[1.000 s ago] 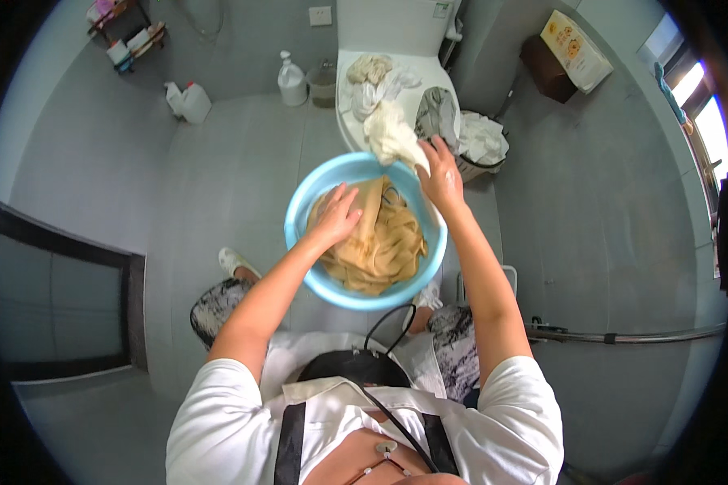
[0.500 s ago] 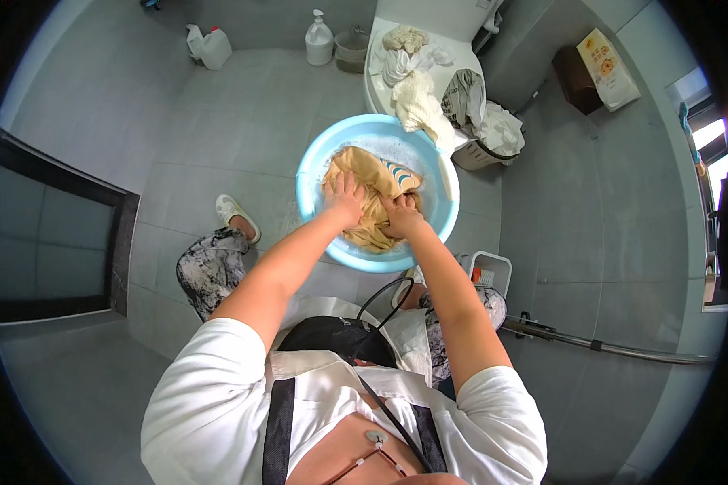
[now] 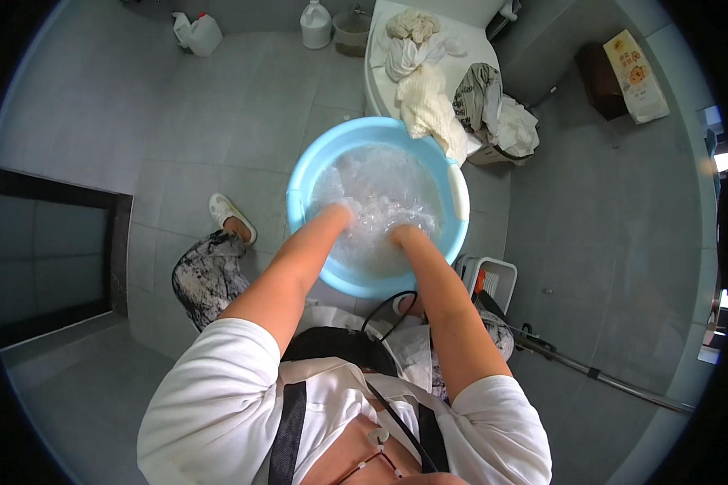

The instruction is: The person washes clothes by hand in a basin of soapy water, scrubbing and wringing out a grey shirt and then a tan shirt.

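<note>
Light-blue plastic basin [image 3: 299, 190], round and filled with foamy, churned water, is seen on the grey tiled floor between the person's knees. Left hand [image 3: 341, 212] and right hand [image 3: 399, 235] are sunk in the suds, so their grip cannot be told. Pale cloth [image 3: 433, 109] is draped over the far rim.

My basin [image 3: 307, 174] is light blue, its water white with foam [image 3: 376, 206]. My trousers [image 3: 206, 275] are mottled black and white — my shirt [image 3: 210, 396] plain white with black straps [image 3: 287, 432]. The floor tiles [image 3: 218, 105] are grey. A cream towel [image 3: 429, 109] hangs over white laundry [image 3: 396, 52] — beside it, a brown box [image 3: 598, 77].
</note>
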A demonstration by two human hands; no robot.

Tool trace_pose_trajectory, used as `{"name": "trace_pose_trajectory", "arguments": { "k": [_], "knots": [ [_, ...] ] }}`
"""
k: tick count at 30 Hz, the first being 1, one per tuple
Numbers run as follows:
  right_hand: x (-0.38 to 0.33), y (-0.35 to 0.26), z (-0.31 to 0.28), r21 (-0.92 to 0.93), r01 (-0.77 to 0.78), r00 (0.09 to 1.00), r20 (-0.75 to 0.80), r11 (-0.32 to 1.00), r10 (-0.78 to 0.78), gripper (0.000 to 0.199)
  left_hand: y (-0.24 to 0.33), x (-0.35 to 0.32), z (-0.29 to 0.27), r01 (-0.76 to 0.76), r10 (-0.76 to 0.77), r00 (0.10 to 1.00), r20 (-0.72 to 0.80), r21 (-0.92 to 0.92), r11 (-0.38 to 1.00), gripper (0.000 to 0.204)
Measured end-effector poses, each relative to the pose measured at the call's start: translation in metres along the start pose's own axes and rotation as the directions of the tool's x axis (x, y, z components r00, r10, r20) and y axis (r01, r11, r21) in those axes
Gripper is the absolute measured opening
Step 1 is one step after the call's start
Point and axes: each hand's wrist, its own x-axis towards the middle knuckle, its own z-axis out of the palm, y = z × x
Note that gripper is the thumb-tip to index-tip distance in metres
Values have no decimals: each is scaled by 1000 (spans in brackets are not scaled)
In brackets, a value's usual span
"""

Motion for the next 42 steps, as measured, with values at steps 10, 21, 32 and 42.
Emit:
{"name": "trace_pose_trajectory", "arguments": {
  "k": [10, 21, 32, 42],
  "knots": [
    [22, 7, 15, -94, 173, 965, -185, 980, -188, 29, -1, 13, 42, -73, 103, 775, -624, 74, 995, 30],
    [-37, 21, -29, 269, 114, 476, -860, 957, 185, 42, -4, -79, 41, -182, 233, 686, -689, 147, 972, 29],
    [-89, -9, -78, 214, 238, 498, -864, 947, 71, 22, -9, -88, 61, -531, 184, 416, -891, -73, 844, 44],
    [-202, -23, -171, 394, 832, 339, -918, 390, 204, 24, -23, -61, 58, -750, 141, 258, -956, -107, 653, 67]
  ]
}}
